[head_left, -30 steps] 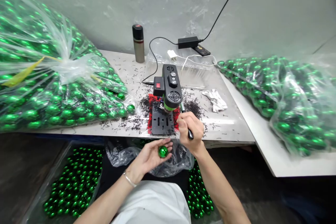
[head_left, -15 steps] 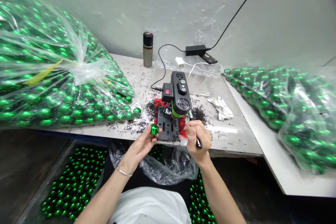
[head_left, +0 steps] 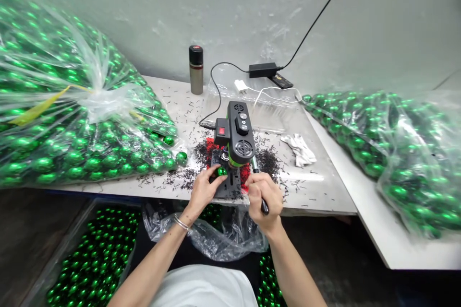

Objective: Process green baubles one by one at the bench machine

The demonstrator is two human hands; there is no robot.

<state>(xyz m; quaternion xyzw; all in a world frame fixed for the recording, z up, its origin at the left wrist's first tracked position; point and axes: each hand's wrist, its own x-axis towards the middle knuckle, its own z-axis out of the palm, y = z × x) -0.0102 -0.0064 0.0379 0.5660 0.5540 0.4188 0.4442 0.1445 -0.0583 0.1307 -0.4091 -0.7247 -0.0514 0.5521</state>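
A shiny green ball [head_left: 221, 171] is pinched between the thumb and fingers of my left hand [head_left: 206, 187], just beneath the front of a small black and green machine [head_left: 242, 129]. My right hand [head_left: 265, 197] is closed round the black-tipped lever [head_left: 264, 207] on the machine's right side. Under the ball lies the machine's slotted dark base plate [head_left: 230, 189], on a red mat [head_left: 245, 176]. Part of the plate is hidden by my left hand and the machine head.
Big clear bags of green balls lie at left [head_left: 82, 148] and right [head_left: 406, 153]. Black shavings [head_left: 268, 160], a white glove [head_left: 299, 149], a bottle [head_left: 196, 71] and a power adapter [head_left: 262, 70] are on the table [head_left: 324, 187]. More balls [head_left: 97, 249] sit below.
My left hand has moved right and forward, bringing the green ball from the plate's left side to beneath the machine head. My right hand still grips the lever. The view has shifted slightly.
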